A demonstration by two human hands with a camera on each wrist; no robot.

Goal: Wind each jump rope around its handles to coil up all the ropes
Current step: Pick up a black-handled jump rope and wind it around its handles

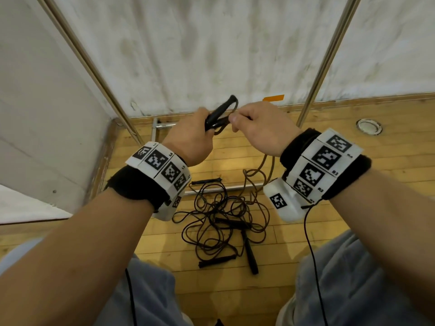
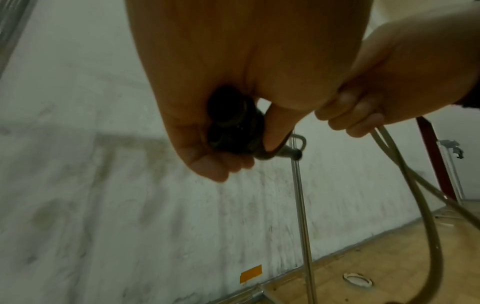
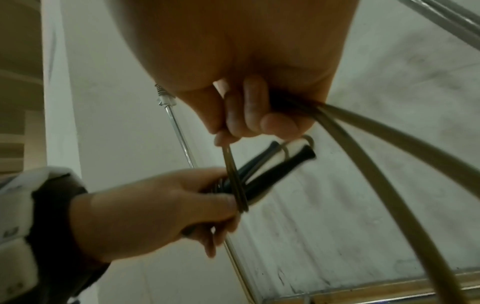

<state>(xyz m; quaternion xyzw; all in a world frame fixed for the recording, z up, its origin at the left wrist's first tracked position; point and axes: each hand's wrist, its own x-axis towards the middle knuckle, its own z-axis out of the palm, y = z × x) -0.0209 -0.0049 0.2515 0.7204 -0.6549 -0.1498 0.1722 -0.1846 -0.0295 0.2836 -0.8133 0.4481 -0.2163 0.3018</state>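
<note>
My left hand [image 1: 205, 125] grips the two black handles [image 1: 220, 113] of one jump rope side by side, held up in front of the wall. Their butt ends [image 2: 230, 127] show inside the curled fingers [image 2: 207, 164]. My right hand [image 1: 238, 120] pinches the brownish rope [image 3: 235, 174] just beside the handles [image 3: 275, 170], where a doubled strand crosses them. More of this rope [image 1: 265, 168] hangs from the right hand down to the floor. A tangled pile of other ropes [image 1: 219, 220] with several black handles [image 1: 217, 258] lies on the wooden floor below.
Two slanted metal poles [image 1: 327, 60] [image 1: 94, 67] of a frame stand against the stained white wall. An orange tape strip [image 1: 273, 98] is stuck low on the wall. A round floor socket [image 1: 368, 126] sits at the right. My knees in light trousers [image 1: 353, 278] flank the pile.
</note>
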